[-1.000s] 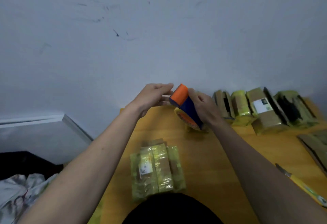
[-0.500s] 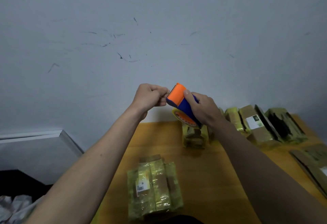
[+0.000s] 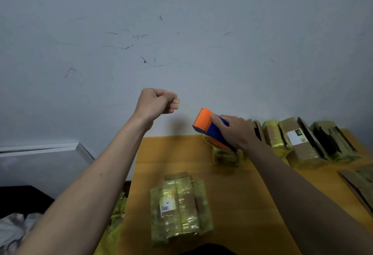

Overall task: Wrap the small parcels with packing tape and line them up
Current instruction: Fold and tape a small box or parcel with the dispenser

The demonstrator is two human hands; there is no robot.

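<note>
The right hand [image 3: 236, 131] grips an orange-and-blue tape dispenser [image 3: 212, 127] above the surface's [image 3: 181, 158] far edge. The left hand [image 3: 156, 101] is raised, fingers curled; whether it pinches tape I cannot tell. A tape-wrapped parcel [image 3: 180, 204] lies near the front edge; a row of parcels [image 3: 298, 139] lines the far right edge.

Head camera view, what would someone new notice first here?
Probably the bright orange and blue tape dispenser, gripped in the right hand above the far edge of the yellow table. Next, the left hand, raised in a fist in front of the scuffed wall. A tape-wrapped parcel lies near the person; more line the wall at the right.
</note>
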